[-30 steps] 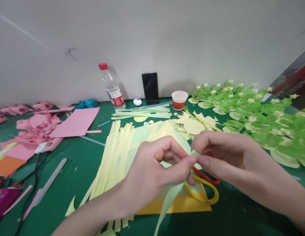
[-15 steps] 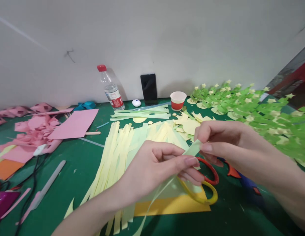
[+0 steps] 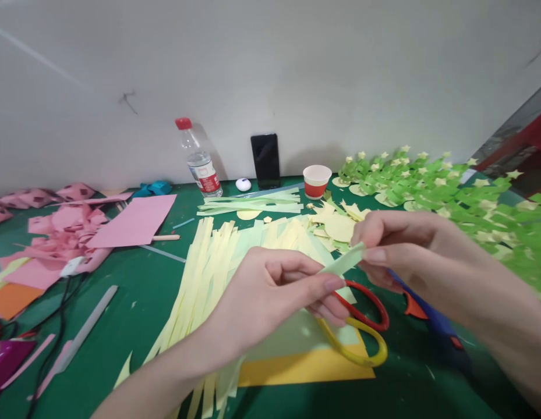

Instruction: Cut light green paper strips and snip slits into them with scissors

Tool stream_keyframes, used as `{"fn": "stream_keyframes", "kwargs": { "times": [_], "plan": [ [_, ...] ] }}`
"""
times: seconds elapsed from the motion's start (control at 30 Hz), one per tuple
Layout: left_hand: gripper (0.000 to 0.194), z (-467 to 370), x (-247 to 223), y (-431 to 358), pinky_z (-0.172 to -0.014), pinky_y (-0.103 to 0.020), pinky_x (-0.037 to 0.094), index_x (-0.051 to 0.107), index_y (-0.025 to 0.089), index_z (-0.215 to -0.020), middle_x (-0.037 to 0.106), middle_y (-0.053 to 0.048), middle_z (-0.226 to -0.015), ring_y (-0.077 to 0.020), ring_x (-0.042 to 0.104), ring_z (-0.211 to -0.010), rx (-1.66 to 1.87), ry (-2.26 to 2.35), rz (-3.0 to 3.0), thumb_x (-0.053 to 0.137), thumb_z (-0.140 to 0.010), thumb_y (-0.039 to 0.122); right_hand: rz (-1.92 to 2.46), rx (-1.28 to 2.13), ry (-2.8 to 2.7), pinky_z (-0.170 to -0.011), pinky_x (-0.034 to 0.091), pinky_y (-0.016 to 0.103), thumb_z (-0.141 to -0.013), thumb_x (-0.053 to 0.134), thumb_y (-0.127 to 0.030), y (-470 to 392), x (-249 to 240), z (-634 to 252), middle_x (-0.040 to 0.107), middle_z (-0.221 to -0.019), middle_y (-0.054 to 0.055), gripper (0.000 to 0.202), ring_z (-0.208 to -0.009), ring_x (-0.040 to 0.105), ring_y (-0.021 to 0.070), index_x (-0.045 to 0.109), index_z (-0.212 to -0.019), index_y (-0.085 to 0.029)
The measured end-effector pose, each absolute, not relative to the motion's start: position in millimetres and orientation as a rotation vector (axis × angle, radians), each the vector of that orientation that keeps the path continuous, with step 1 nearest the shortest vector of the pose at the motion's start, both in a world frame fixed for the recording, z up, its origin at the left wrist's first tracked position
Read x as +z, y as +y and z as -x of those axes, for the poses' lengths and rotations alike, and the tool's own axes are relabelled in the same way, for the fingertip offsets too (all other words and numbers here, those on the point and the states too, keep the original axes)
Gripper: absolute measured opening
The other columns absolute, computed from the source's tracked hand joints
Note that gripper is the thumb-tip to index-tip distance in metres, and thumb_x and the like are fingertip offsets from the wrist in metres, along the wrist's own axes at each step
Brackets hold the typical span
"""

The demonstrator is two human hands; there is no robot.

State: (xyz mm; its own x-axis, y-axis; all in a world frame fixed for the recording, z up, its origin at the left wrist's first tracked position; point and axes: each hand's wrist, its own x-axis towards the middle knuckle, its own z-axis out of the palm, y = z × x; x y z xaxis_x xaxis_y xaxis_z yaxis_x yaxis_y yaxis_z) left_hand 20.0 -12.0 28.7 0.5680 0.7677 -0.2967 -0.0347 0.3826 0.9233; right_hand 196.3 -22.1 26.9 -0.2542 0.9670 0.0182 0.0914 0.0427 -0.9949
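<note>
Between my two hands a pale green paper strip [image 3: 343, 262] is stretched at a slant. My left hand [image 3: 292, 285] pinches it between thumb and fingers; my right hand [image 3: 396, 250] grips its upper end with the fingertips. Below them lie scissors with one red and one yellow handle loop [image 3: 377, 349]; my left hand hides their blades. Under my hands are pale green sheets on a yellow-orange sheet [image 3: 296, 369]. Beside my left forearm many pale yellow strips [image 3: 200, 279] are spread lengthwise.
A bottle [image 3: 202, 166], a phone [image 3: 265, 162] and a paper cup [image 3: 317, 181] stand along the wall. Green paper plants [image 3: 471, 198] fill the right, behind a blue tool [image 3: 431, 326]. Pink paper pieces [image 3: 69, 224], a glue stick [image 3: 89, 326] and a black cable [image 3: 60, 326] lie left.
My hands have moved slightly apart, so a longer piece of the strip shows between them. The strip's loose tail below my left hand no longer hangs in the same place.
</note>
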Motion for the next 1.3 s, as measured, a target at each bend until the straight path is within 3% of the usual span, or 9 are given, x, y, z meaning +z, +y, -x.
{"fn": "stream_keyframes", "kwargs": {
  "times": [0.17, 0.33, 0.5, 0.63, 0.83, 0.97, 1.03, 1.13, 1.3],
  "plan": [
    [0.014, -18.3, 30.1, -9.5, -0.055, -0.009, 0.052, 0.069, 0.015, -0.060, 0.071, 0.005, -0.055, -0.0055, 0.066, -0.052, 0.596, 0.853, -1.077, 0.067, -0.074, 0.016, 1.163, 1.250, -1.578, -0.040, 0.035, 0.014, -0.073, 0.054, -0.019, -15.9, 29.8, -206.9, 0.043, -0.048, -0.006, 0.014, -0.043, 0.042, 0.0048, 0.052, -0.059, -0.020],
    [0.015, -18.7, 25.8, -7.9, -0.055, -0.011, 0.052, 0.069, 0.013, -0.061, 0.069, 0.004, -0.055, -0.0061, 0.065, -0.052, 0.519, 0.901, -1.123, 0.066, -0.075, 0.018, 1.225, 1.005, -1.903, -0.051, 0.047, 0.019, -0.072, 0.058, -0.028, -14.4, 34.7, -213.2, 0.063, -0.076, 0.000, 0.008, -0.061, 0.058, 0.0108, 0.063, -0.075, -0.022],
    [0.014, -19.6, 21.3, -10.4, -0.055, -0.012, 0.051, 0.066, 0.012, -0.059, 0.067, 0.003, -0.054, -0.0071, 0.063, -0.052, 0.357, 0.903, -1.167, 0.070, -0.070, 0.019, 1.193, 0.910, -2.282, -0.050, 0.041, 0.018, -0.080, 0.051, -0.022, -18.9, 31.5, -203.0, 0.057, -0.054, -0.003, 0.019, -0.051, 0.051, 0.0087, 0.061, -0.063, -0.019],
    [0.017, -21.5, 20.3, -13.6, -0.055, -0.013, 0.050, 0.063, 0.012, -0.057, 0.065, 0.002, -0.053, -0.0065, 0.061, -0.051, 0.270, 0.874, -1.114, 0.071, -0.069, 0.022, 1.099, 0.875, -2.457, -0.047, 0.034, 0.018, -0.078, 0.046, -0.013, -20.2, 24.0, -194.2, 0.056, -0.054, -0.003, 0.021, -0.049, 0.046, 0.0077, 0.059, -0.062, -0.017],
    [0.016, -16.4, 27.2, -12.0, -0.053, -0.015, 0.050, 0.061, 0.013, -0.058, 0.062, 0.005, -0.046, -0.0074, 0.061, -0.044, 0.226, 0.764, -1.013, 0.071, -0.069, 0.020, 0.983, 0.933, -2.426, -0.042, 0.030, 0.016, -0.073, 0.047, -0.010, -14.1, 29.3, -211.0, 0.045, -0.047, -0.005, 0.019, -0.044, 0.039, 0.0052, 0.049, -0.054, -0.017],
    [0.014, -5.9, 35.9, -6.1, -0.052, -0.014, 0.050, 0.064, 0.014, -0.058, 0.067, 0.003, -0.052, -0.0093, 0.064, -0.049, 0.261, 0.850, -1.130, 0.069, -0.070, 0.019, 1.102, 0.917, -2.211, -0.033, 0.025, 0.017, -0.072, 0.047, -0.019, -6.8, 42.2, -232.0, 0.039, -0.042, -0.006, 0.022, -0.037, 0.033, 0.0054, 0.045, -0.050, -0.019],
    [0.015, -4.8, 37.9, -5.0, -0.051, -0.014, 0.049, 0.065, 0.014, -0.057, 0.068, 0.003, -0.054, -0.0095, 0.065, -0.050, 0.276, 0.903, -1.152, 0.069, -0.070, 0.020, 1.167, 0.817, -2.058, -0.036, 0.032, 0.017, -0.072, 0.052, -0.023, -7.5, 43.9, -231.8, 0.047, -0.047, -0.004, 0.020, -0.041, 0.041, 0.0071, 0.051, -0.052, -0.020],
    [0.016, -9.6, 35.7, -6.2, -0.052, -0.014, 0.050, 0.064, 0.014, -0.056, 0.068, 0.002, -0.054, -0.0097, 0.065, -0.052, 0.257, 0.938, -1.153, 0.070, -0.069, 0.022, 1.145, 0.768, -1.987, -0.056, 0.046, 0.021, -0.074, 0.060, -0.028, -14.8, 37.3, -216.4, 0.064, -0.073, 0.001, 0.008, -0.067, 0.057, 0.0128, 0.063, -0.069, -0.022],
    [0.019, -16.6, 28.6, -8.8, -0.056, -0.017, 0.052, 0.064, 0.014, -0.058, 0.068, 0.001, -0.055, -0.0111, 0.066, -0.054, 0.246, 0.942, -1.186, 0.070, -0.070, 0.027, 1.204, 0.973, -1.994, -0.050, 0.042, 0.018, -0.068, 0.057, -0.011, -27.6, 23.9, -190.6, 0.061, -0.063, -0.002, 0.010, -0.057, 0.053, 0.0092, 0.061, -0.063, -0.020]
  ]
}}
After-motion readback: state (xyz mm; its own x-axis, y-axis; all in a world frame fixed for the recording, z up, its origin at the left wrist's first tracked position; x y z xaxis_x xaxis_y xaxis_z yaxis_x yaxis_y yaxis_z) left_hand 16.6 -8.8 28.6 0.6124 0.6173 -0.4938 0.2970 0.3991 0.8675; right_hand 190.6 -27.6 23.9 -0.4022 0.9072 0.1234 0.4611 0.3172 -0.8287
